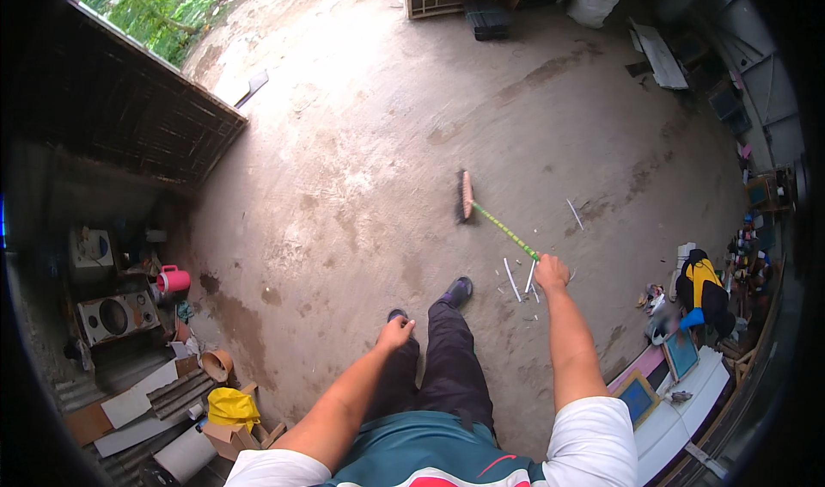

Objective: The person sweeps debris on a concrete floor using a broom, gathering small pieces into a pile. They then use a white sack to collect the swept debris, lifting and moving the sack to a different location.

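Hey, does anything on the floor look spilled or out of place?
Yes. Thin white strips lie scattered at odd angles on the floor, right of the shoes. Dark patches at left also stand out, damp or stained; I can't tell which.

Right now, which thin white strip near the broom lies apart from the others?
The lone strip beyond the right hand, right of the broom handle; the other strips lie grouped by that hand, mostly to its left.
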The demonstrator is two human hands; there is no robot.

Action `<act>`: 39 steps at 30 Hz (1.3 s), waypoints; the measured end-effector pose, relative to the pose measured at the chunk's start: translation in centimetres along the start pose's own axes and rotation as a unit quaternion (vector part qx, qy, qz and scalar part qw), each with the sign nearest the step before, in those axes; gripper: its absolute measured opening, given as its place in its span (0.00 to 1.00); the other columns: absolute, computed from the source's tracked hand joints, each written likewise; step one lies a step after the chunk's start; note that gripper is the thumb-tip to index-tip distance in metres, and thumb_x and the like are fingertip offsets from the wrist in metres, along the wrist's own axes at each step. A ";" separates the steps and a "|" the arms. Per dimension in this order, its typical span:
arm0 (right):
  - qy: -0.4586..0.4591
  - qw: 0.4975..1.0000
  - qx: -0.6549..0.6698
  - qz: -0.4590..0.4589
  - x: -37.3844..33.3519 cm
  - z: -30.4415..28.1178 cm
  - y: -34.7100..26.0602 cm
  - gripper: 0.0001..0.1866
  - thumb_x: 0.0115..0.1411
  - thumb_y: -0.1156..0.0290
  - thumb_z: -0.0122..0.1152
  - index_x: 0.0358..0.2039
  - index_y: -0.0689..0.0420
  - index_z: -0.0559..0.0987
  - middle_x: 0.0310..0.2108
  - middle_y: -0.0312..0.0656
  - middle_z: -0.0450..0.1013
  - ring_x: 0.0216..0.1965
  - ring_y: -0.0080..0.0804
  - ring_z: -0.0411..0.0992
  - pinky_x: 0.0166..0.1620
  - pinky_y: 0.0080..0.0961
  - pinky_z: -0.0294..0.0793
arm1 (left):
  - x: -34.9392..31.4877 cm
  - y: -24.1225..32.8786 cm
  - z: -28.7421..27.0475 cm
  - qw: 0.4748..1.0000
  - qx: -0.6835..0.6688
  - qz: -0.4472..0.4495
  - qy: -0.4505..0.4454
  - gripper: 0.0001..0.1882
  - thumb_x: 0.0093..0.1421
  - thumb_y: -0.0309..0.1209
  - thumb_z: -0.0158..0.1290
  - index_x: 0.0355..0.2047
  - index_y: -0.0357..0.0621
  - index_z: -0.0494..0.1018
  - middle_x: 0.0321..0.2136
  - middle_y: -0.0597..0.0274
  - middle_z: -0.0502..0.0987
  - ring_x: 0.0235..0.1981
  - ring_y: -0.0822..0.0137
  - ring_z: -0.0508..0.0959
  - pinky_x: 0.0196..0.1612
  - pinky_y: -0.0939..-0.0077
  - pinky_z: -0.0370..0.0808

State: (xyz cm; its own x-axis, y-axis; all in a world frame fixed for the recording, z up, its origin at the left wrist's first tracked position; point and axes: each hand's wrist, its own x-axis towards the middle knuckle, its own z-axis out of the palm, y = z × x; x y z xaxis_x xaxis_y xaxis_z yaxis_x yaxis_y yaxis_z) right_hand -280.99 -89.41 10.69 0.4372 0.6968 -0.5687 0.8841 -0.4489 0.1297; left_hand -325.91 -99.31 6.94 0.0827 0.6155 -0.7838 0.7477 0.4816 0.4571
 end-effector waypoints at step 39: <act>0.010 0.758 0.581 0.295 -18.5 16.0 7.6 0.24 0.64 0.62 0.59 0.59 0.52 0.68 0.30 0.43 0.74 0.22 0.34 0.71 0.24 0.33 0.70 | 11.5 30.9 6.4 0.870 0.362 0.208 -0.261 0.25 0.62 0.51 0.51 0.46 0.42 0.77 0.41 0.45 0.81 0.48 0.46 0.79 0.52 0.55 0.74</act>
State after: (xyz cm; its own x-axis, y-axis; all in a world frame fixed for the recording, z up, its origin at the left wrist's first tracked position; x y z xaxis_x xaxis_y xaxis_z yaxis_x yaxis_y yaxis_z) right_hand -284.99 -114.69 9.19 0.7128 0.1855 -0.6764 -0.2047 -0.8674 -0.4536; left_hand -297.66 -81.36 9.36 0.5918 0.1846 -0.7847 0.7854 -0.3511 0.5097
